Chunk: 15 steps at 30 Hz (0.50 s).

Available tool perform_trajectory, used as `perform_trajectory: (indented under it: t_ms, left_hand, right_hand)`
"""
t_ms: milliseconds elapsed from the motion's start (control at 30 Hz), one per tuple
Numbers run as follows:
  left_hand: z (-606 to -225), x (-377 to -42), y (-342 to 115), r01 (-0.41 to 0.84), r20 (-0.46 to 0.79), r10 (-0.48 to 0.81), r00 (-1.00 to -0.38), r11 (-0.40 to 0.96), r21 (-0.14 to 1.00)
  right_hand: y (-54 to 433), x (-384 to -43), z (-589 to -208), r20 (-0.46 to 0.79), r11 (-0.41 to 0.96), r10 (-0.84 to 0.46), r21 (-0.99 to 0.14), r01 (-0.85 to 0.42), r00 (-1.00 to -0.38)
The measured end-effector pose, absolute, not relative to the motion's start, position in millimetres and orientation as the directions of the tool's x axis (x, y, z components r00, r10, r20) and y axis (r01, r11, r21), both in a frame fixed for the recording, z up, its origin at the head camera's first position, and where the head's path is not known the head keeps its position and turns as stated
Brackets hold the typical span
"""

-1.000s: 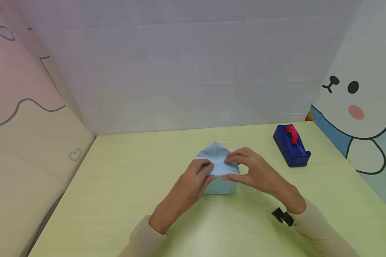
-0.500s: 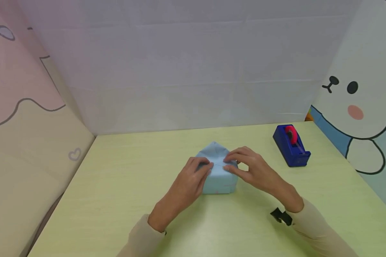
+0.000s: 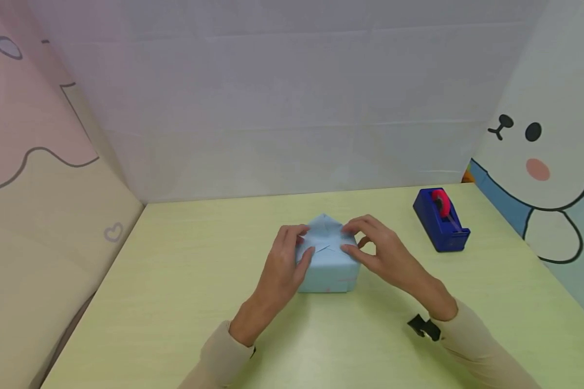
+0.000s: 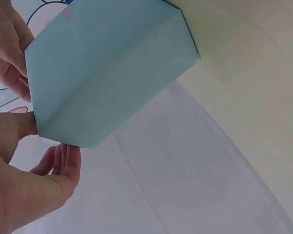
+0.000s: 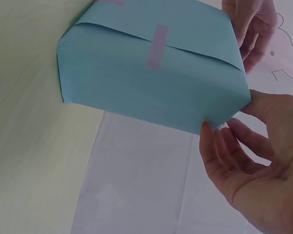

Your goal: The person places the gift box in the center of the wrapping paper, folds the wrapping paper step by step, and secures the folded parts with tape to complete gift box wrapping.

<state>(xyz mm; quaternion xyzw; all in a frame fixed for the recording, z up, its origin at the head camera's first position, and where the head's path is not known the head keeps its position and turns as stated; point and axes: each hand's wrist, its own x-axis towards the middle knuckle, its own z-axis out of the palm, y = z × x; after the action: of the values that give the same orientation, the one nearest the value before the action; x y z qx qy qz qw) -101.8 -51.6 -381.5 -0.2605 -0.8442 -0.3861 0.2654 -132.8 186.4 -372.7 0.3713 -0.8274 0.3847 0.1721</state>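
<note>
A box wrapped in light blue paper (image 3: 328, 276) stands on the table. Its paper is folded at the upper end, where a pointed flap (image 3: 325, 223) rises at the far side. My left hand (image 3: 281, 265) holds the left edge of that end, thumb at the near side and fingers farther back. Opposite it, my right hand (image 3: 380, 246) pinches the right edge between thumb and fingers. Bent fingers and thumb also show at the box's corner in each wrist view. A strip of pink tape (image 5: 157, 46) crosses a paper seam in the right wrist view.
A blue tape dispenser (image 3: 440, 221) with a red roll stands at the right back of the pale table (image 3: 199, 259). A white sheet (image 3: 292, 108) hangs behind, and printed cartoon panels flank both sides. A black buckle (image 3: 424, 327) hangs by the right sleeve.
My left hand has spread its thumb and fingers and shifted outward to the left edge. The right thumb has moved up from the near side onto the top. The near flap now lies folded back.
</note>
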Motion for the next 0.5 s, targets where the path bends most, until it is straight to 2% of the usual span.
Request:
perform_trajectory:
  t_ms: [167,500]
  left_hand:
    - [-380.2,-102.0,-55.1,0.592,0.606,0.223,-0.763,0.617,0.518]
    - [-384.3,-106.0,-60.9,0.597,0.553,0.275,-0.786,0.569,0.566]
  right_hand:
    - [187.5,-132.9,-373.0,0.553,0.460,-0.450,-0.530,-0.713,-0.701]
    - [189.4,-134.5,-372.8,0.544,0.445,-0.502,-0.505,-0.740,-0.673]
